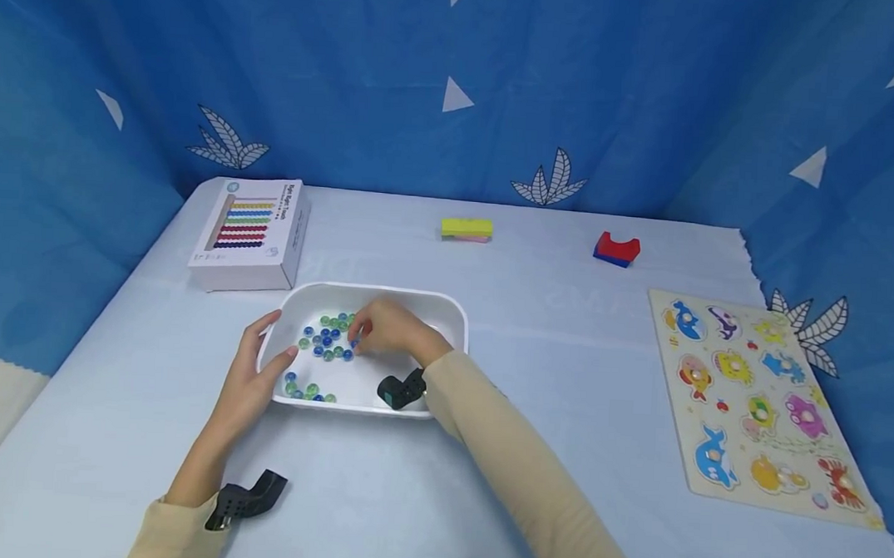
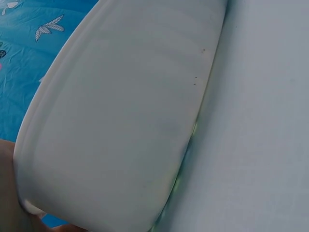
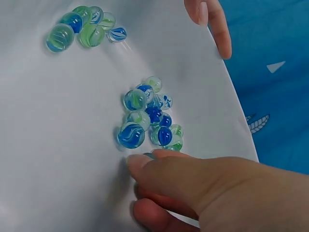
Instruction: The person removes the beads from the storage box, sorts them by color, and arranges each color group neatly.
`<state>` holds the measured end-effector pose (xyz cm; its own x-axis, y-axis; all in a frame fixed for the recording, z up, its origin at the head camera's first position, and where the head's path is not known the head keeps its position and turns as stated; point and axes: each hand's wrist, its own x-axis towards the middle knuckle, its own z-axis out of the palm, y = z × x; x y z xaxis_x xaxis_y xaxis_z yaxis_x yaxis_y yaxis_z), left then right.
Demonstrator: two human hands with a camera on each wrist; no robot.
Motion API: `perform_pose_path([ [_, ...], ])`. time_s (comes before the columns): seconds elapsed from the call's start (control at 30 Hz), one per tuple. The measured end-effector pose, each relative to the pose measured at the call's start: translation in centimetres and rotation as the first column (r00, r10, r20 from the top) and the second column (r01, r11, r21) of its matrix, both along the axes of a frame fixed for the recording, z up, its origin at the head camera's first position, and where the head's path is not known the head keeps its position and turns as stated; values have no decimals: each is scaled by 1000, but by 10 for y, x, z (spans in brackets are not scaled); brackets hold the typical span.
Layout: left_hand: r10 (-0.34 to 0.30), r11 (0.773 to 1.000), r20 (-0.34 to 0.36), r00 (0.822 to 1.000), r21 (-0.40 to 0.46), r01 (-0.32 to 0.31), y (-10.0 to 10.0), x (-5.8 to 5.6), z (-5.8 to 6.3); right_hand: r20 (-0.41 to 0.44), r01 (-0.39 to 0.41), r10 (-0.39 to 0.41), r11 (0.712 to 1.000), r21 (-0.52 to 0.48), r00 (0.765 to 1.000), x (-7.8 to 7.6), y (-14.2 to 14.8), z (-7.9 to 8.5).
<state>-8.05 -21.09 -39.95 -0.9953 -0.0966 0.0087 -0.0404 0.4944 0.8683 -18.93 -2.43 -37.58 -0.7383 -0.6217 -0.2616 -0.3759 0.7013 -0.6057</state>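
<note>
A white tray (image 1: 445,312) holds several blue and green glass marbles (image 1: 328,336), grouped near its left half. Along the tray's near side lies a second cluster of marbles (image 1: 310,391). My left hand (image 1: 251,370) grips the tray's left rim, thumb on the inner side and fingers outside. Inside the tray, my right hand (image 1: 388,330) pinches a marble (image 3: 149,155); only a sliver of it shows between thumb and forefinger in the right wrist view. The left wrist view is mostly filled by the tray's outer wall (image 2: 116,116).
Behind the tray at left stands a white box (image 1: 250,237) with a bead-frame picture. Farther back lie a yellow block (image 1: 467,227) and a red-and-blue block (image 1: 617,249). A wooden sea-animal puzzle board (image 1: 733,416) lies at right. Blue curtain surrounds the table.
</note>
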Motion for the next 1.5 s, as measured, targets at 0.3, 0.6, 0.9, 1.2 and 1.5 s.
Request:
perform_pose_path([
  [0.3, 6, 1000, 3, 1000, -15, -6, 1, 3, -1, -27, -36, 40, 992, 123, 999, 8, 3, 6],
  [0.6, 5, 1000, -3, 1000, -29, -5, 3, 0, -1, -31, -24, 21, 994, -103, 999, 16, 22, 23],
  [0.9, 4, 999, -4, 1000, -32, -4, 1, 2, 1, -115, 26, -88, 888, -459, 989, 41, 98, 55],
  [1.2, 4, 1000, -6, 1000, -27, -4, 1, 3, -1, -121, 303, -376, 867, -394, 919, 36, 180, 17],
  [1.5, 18, 999, 15, 1000, -37, -17, 2, 3, -1, -91, 341, -373, 906, -249, 923, 26, 200, -38],
])
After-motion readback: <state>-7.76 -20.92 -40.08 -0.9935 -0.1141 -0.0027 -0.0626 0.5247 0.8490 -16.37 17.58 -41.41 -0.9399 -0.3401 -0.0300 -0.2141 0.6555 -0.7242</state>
